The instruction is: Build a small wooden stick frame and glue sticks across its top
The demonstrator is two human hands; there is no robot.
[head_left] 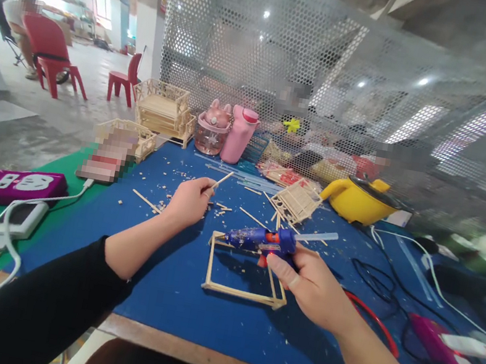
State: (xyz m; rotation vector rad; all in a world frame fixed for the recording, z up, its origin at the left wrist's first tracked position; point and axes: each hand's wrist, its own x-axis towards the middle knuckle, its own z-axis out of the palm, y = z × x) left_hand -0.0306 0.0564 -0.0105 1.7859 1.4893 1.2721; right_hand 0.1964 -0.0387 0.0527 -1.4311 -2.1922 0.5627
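My right hand (310,282) grips a blue hot glue gun (252,239), with a clear glue stick (320,237) poking out of its back. The gun's nozzle points left, at the upper left corner of a rectangular wooden stick frame (233,292) lying on the blue table. Whether the nozzle touches that corner I cannot tell. Left of the frame, my left hand (190,201) pinches a thin wooden stick (222,183), which tilts up to the right.
Behind my hands lie a slatted wooden piece (296,202) and loose sticks. A yellow pot (361,204), pink bottle (240,134) and stacked wooden models (164,108) stand along the mesh partition (249,39). Purple power strips (16,186) and cables lie at both sides.
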